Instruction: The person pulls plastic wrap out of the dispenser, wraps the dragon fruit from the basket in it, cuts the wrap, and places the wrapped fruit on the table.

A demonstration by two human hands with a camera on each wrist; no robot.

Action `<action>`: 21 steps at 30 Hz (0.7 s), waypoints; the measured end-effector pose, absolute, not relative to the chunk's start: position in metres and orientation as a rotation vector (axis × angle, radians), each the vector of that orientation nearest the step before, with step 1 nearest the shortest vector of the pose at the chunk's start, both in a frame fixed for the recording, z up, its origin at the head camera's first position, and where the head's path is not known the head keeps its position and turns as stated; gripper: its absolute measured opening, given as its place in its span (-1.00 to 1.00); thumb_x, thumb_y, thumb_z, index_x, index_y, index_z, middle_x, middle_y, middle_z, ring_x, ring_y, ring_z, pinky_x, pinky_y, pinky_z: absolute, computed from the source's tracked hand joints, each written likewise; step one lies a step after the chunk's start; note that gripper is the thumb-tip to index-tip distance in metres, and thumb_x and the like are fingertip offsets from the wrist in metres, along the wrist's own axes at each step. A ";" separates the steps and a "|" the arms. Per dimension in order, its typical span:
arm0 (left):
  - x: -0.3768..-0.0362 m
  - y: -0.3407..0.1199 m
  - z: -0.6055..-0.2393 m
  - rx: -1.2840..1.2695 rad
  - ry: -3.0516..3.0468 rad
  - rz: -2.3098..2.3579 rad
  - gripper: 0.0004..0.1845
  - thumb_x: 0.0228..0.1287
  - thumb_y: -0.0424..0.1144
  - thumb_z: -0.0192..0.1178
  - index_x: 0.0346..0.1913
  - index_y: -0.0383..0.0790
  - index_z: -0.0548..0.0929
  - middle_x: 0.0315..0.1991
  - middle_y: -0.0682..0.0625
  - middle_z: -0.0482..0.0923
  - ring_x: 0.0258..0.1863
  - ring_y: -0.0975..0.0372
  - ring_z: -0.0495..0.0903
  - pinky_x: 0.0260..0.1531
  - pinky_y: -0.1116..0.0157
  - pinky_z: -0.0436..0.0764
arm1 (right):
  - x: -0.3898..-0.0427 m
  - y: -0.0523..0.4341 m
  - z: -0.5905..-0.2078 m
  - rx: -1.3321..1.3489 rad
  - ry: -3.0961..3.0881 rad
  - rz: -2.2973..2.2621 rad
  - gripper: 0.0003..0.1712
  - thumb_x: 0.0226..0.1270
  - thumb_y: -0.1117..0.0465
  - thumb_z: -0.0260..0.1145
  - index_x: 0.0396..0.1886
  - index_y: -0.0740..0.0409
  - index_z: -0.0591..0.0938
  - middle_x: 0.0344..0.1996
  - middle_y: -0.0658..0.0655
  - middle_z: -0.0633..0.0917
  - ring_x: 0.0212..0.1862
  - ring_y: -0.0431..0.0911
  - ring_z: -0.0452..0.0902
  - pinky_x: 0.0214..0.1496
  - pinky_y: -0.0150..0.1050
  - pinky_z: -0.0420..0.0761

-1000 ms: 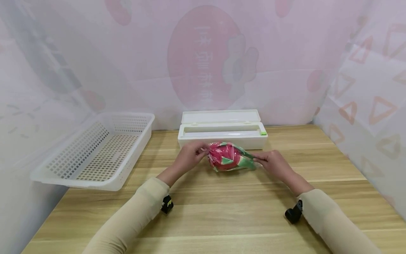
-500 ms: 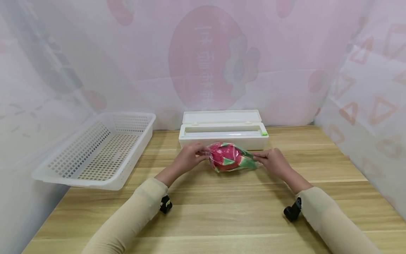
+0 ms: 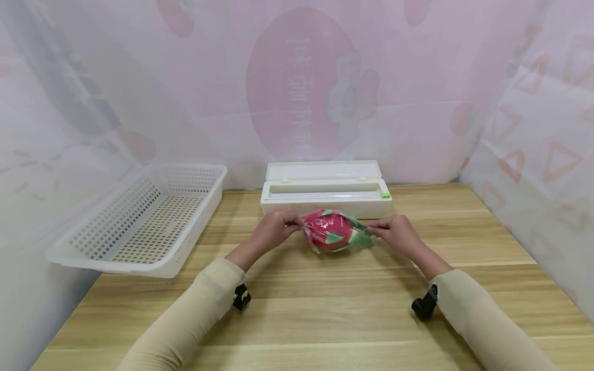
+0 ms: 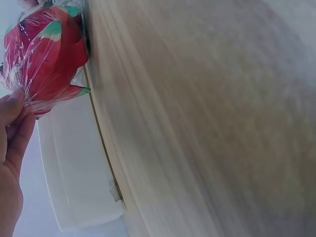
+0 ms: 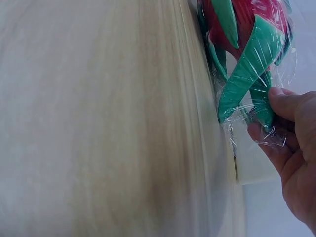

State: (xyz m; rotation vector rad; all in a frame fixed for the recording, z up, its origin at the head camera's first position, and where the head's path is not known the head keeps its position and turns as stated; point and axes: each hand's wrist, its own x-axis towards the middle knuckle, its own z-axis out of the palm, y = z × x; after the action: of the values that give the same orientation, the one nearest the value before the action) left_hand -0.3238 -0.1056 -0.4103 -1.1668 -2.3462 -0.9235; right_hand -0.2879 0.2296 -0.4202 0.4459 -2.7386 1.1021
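Observation:
A red dragon fruit (image 3: 335, 231) with green scale tips is wrapped in clear plastic film, close in front of the white box. My left hand (image 3: 277, 229) pinches the gathered film at the fruit's left end, between thumb and fingers. At the other end, my right hand (image 3: 393, 233) pinches the film by the long green leaves (image 5: 254, 64). The left wrist view shows the film (image 4: 29, 89) bunched and creased at the left fingertips. In the right wrist view, loose film trails past the right thumb and fingers.
Behind the fruit stands a long white film box (image 3: 327, 205), lid raised, with a green slider at its right end. A white perforated basket (image 3: 174, 260) sits at the left of the wooden table (image 3: 325, 319). Printed cloth walls (image 3: 408, 77) enclose the back and sides.
Both hands keep hold of the film ends. The right hand has shifted slightly to the left, and the fruit sits marginally lower in the head view. Box and basket are unmoved.

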 end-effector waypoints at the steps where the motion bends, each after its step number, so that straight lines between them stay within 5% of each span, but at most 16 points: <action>1: -0.324 -0.106 -0.410 -1.161 -2.348 -0.931 -0.92 0.08 -0.44 0.41 -0.41 -0.22 0.73 -0.42 0.03 0.68 -0.41 0.31 0.63 -0.36 0.50 0.60 | -0.288 0.229 -0.420 0.444 -2.744 1.106 -0.83 0.27 0.29 0.38 -0.18 0.25 0.77 -0.32 0.18 0.76 -0.35 -0.16 0.62 -0.47 -0.37 0.53; 21: -0.324 -0.110 -0.413 -1.145 -2.385 -1.061 -0.91 0.12 -0.42 0.40 -0.36 -0.23 0.69 -0.41 0.05 0.62 -0.41 0.31 0.57 -0.37 0.43 0.61 | -0.290 0.227 -0.420 0.425 -2.792 1.161 -0.80 0.32 0.27 0.34 -0.12 0.22 0.76 -0.31 0.15 0.76 -0.39 -0.14 0.54 -0.49 -0.35 0.47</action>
State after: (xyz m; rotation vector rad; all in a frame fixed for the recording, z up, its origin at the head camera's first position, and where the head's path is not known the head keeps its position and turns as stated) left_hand -0.3240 -0.1102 -0.4130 -1.1451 -2.3848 -1.0610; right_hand -0.2897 0.2270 -0.4200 0.4247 -2.7924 1.1614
